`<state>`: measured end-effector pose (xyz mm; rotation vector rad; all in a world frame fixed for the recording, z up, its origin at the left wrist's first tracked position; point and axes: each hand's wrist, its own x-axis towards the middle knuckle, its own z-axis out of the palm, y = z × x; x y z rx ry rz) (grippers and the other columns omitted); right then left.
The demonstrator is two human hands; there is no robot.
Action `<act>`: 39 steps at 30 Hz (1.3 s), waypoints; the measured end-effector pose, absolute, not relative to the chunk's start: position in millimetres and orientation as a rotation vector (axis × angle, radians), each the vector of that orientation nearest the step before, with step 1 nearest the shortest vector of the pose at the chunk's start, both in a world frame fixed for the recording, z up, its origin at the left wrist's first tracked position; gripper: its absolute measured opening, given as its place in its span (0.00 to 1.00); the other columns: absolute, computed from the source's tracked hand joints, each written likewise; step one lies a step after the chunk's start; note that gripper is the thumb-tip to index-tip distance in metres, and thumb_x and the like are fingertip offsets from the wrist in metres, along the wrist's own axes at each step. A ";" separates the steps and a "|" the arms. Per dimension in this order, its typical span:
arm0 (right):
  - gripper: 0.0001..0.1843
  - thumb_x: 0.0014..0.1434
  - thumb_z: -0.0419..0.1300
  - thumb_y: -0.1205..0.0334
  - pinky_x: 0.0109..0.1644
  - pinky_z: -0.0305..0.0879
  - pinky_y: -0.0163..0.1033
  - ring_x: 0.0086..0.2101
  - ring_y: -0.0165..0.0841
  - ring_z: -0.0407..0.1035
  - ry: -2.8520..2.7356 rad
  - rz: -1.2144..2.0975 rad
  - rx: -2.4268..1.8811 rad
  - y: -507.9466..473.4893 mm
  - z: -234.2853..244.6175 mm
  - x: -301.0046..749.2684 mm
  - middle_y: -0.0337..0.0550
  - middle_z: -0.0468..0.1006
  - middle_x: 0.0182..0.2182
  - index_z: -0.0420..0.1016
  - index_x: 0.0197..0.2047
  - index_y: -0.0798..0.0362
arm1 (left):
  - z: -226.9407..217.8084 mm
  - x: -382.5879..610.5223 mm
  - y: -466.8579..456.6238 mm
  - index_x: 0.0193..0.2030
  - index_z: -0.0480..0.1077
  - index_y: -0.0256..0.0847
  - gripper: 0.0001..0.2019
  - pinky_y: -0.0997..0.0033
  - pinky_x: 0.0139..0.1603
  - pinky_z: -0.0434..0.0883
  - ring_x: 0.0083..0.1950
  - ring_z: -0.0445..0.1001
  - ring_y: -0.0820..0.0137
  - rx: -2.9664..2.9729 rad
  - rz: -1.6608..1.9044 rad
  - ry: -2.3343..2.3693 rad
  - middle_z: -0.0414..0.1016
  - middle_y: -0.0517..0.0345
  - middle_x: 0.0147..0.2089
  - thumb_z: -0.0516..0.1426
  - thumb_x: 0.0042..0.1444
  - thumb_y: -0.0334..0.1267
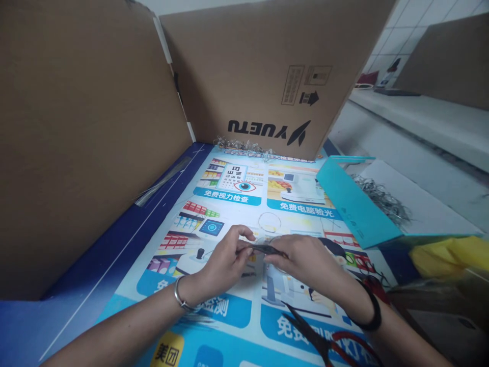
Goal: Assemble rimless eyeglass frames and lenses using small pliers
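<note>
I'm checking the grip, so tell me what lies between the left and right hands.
In the head view, a slim dark tool spans the gap from left hand to right hand; its kind is unclear.

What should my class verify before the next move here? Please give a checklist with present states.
1. Right hand has a firm grip on the dark tool: ok, fingers wrapped around one end.
2. Left hand placed at the tool's other end: ok, fingertips there.
3. Item pinched by the left fingertips identified: cannot tell, too small.
4. Red-handled scissors closed: not ok, blades apart, near the right forearm.
5. Wire pile inside the teal box: ok.
</note>
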<state>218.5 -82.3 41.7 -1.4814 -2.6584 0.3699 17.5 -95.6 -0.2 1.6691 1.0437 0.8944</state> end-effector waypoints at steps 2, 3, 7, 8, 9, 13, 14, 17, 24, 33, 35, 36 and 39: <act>0.14 0.59 0.56 0.52 0.28 0.48 0.34 0.29 0.33 0.69 -2.651 0.367 -1.505 -81.4 39.4 217.6 0.40 0.77 0.27 0.72 0.29 0.52 | 0.1 17.9 -94.4 0.46 0.56 0.43 0.10 0.69 0.40 0.69 0.42 0.75 0.68 1.652 0.907 1.046 0.72 0.56 0.40 0.50 0.58 0.29; 0.14 0.59 0.56 0.52 0.28 0.48 0.34 0.29 0.33 0.69 -2.641 0.373 -1.513 -81.2 37.7 217.4 0.40 0.77 0.27 0.72 0.29 0.52 | 0.3 18.2 -93.5 0.46 0.57 0.43 0.10 0.70 0.40 0.69 0.42 0.75 0.68 1.633 0.909 1.043 0.72 0.55 0.40 0.50 0.58 0.30; 0.15 0.60 0.54 0.51 0.28 0.50 0.33 0.29 0.32 0.69 -2.554 0.458 -1.510 -81.5 28.0 217.8 0.39 0.77 0.28 0.72 0.30 0.51 | 0.1 19.3 -88.4 0.45 0.57 0.42 0.09 0.71 0.37 0.69 0.40 0.76 0.69 1.484 0.897 1.033 0.74 0.56 0.37 0.51 0.58 0.31; 0.15 0.61 0.53 0.51 0.28 0.50 0.33 0.29 0.31 0.69 -2.531 0.476 -1.507 -81.9 25.4 218.2 0.40 0.77 0.28 0.72 0.30 0.51 | -0.5 19.3 -87.2 0.44 0.57 0.42 0.08 0.71 0.37 0.69 0.39 0.76 0.69 1.445 0.888 1.031 0.74 0.57 0.35 0.51 0.58 0.31; 0.16 0.61 0.52 0.51 0.29 0.51 0.33 0.29 0.31 0.69 -2.510 0.490 -1.502 -82.3 22.9 218.6 0.40 0.77 0.28 0.72 0.30 0.51 | -1.2 19.2 -86.1 0.43 0.58 0.42 0.07 0.71 0.37 0.69 0.37 0.76 0.70 1.408 0.882 1.025 0.74 0.58 0.33 0.51 0.58 0.31; 0.17 0.62 0.51 0.50 0.31 0.54 0.32 0.31 0.32 0.69 -2.472 0.540 -1.468 -83.5 15.6 219.5 0.41 0.76 0.30 0.72 0.32 0.51 | -2.8 17.8 -84.2 0.41 0.61 0.40 0.05 0.72 0.35 0.68 0.30 0.73 0.73 1.329 0.869 0.973 0.73 0.61 0.28 0.53 0.57 0.35; 0.17 0.62 0.50 0.49 0.31 0.54 0.32 0.31 0.32 0.69 -2.470 0.544 -1.462 -83.7 14.5 219.4 0.41 0.76 0.30 0.72 0.32 0.51 | -2.6 17.5 -84.1 0.40 0.62 0.39 0.06 0.73 0.34 0.68 0.29 0.72 0.74 1.329 0.867 0.976 0.72 0.61 0.27 0.53 0.57 0.36; 0.18 0.62 0.50 0.48 0.32 0.54 0.33 0.31 0.32 0.68 -2.452 0.514 -1.474 -84.8 11.9 218.3 0.42 0.75 0.29 0.71 0.31 0.52 | -0.7 17.3 -83.6 0.39 0.65 0.37 0.07 0.76 0.31 0.66 0.26 0.70 0.76 1.329 0.858 1.011 0.70 0.63 0.24 0.54 0.57 0.38; 0.17 0.62 0.51 0.49 0.31 0.53 0.33 0.30 0.32 0.68 -2.408 0.490 -1.535 -86.6 10.3 218.4 0.41 0.76 0.30 0.70 0.30 0.51 | -1.9 16.7 -82.1 0.41 0.66 0.37 0.10 0.74 0.31 0.68 0.26 0.69 0.76 1.278 0.851 0.973 0.69 0.63 0.25 0.54 0.57 0.41; 0.18 0.62 0.50 0.49 0.29 0.52 0.33 0.29 0.31 0.67 -2.432 0.471 -1.528 -86.5 12.5 218.3 0.41 0.75 0.28 0.69 0.29 0.52 | -2.0 16.4 -81.4 0.36 0.69 0.37 0.08 0.74 0.32 0.67 0.28 0.68 0.75 1.370 0.983 1.043 0.70 0.63 0.25 0.56 0.55 0.40; 0.18 0.62 0.49 0.48 0.30 0.53 0.33 0.30 0.32 0.68 -2.438 0.480 -1.522 -86.6 12.6 217.9 0.42 0.75 0.29 0.70 0.30 0.52 | -0.4 16.4 -81.8 0.35 0.69 0.37 0.08 0.74 0.34 0.66 0.29 0.69 0.75 1.433 0.999 1.066 0.70 0.62 0.26 0.55 0.56 0.40; 0.19 0.62 0.49 0.48 0.30 0.53 0.33 0.31 0.32 0.68 -2.442 0.484 -1.521 -86.5 12.8 217.7 0.42 0.75 0.30 0.70 0.31 0.52 | 0.0 16.5 -82.3 0.34 0.68 0.37 0.08 0.74 0.34 0.66 0.29 0.69 0.75 1.461 1.001 1.075 0.71 0.62 0.26 0.55 0.57 0.40; 0.18 0.62 0.49 0.48 0.32 0.54 0.33 0.32 0.33 0.69 -2.457 0.485 -1.523 -86.5 13.6 217.1 0.43 0.76 0.31 0.71 0.33 0.52 | -0.1 17.2 -84.0 0.34 0.67 0.38 0.08 0.74 0.33 0.66 0.27 0.68 0.75 1.501 0.993 1.079 0.69 0.63 0.24 0.52 0.59 0.39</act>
